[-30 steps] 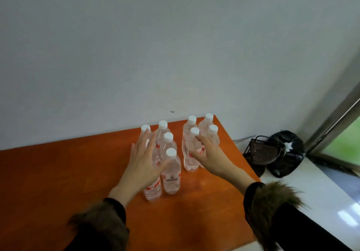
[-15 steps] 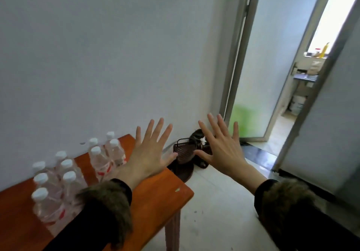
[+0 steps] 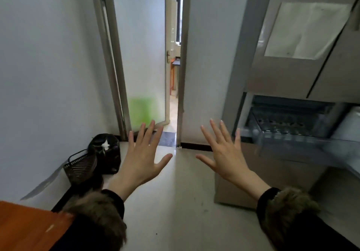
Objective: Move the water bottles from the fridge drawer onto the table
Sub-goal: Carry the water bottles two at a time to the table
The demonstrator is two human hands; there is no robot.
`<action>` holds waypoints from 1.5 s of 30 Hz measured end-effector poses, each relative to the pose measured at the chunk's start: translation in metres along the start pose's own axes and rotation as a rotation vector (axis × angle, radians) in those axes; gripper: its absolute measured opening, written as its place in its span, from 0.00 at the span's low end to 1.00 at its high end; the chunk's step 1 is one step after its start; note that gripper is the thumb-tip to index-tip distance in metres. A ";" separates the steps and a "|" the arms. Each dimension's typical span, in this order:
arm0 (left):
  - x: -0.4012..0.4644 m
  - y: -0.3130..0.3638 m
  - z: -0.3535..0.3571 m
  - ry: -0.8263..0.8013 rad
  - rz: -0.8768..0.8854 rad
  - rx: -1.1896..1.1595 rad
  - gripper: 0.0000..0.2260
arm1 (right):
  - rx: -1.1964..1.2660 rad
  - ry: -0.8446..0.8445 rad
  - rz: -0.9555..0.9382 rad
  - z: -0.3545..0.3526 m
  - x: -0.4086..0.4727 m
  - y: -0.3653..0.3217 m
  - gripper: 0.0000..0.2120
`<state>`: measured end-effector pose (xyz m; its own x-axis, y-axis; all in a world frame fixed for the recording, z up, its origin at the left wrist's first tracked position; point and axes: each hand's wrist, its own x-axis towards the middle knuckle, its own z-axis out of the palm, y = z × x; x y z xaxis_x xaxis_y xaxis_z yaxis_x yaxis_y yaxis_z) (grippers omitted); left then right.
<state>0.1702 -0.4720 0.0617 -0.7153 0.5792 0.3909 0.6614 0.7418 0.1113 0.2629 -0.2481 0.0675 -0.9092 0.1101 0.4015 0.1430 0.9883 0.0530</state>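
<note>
Left hand [image 3: 141, 160]: raised in front of the body, palm away from the camera, fingers spread wide, holding nothing. Its dark sleeve with brown fur cuff [image 3: 97, 213] covers the wrist and forearm.

Right hand [image 3: 227, 153]: likewise raised, fingers splayed wide, empty. The two hands are apart, with pale floor [image 3: 175, 202] visible between them. The right fingertips lie near the front corner of the pulled-out clear plastic fridge drawer [image 3: 292, 126], not touching it.

The drawer stands open at the right of frame, projecting from the grey fridge body [image 3: 282, 79]. The drawer is blurred; rows of small round shapes show inside, but whether these are water bottles cannot be told.

Orange wooden surface [image 3: 25, 229]: only a corner shows at lower left, beside the left sleeve. No bottle on it is visible within this frame.

Against the white wall [image 3: 48, 75] at left, on the floor: a dark mesh basket [image 3: 79, 167] touching a black lined waste bin [image 3: 106, 151] with white paper at its top. Beyond the hands, a frosted glass door [image 3: 142, 55] in a metal frame stands ajar.
</note>
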 end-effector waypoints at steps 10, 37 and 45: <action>0.150 0.102 0.095 -0.088 0.225 -0.158 0.38 | -0.132 -0.071 0.277 0.028 0.017 0.173 0.37; 0.371 0.397 0.297 -0.362 0.180 -0.353 0.29 | 0.012 -0.354 0.340 0.109 0.050 0.538 0.33; 0.414 0.427 0.346 -0.406 -0.002 -0.413 0.24 | 0.205 -0.476 0.327 0.170 0.095 0.573 0.30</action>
<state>0.0789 0.2013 -0.0451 -0.6919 0.7218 0.0176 0.6349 0.5966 0.4909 0.1922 0.3469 -0.0191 -0.9127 0.3992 -0.0876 0.4087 0.8904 -0.2002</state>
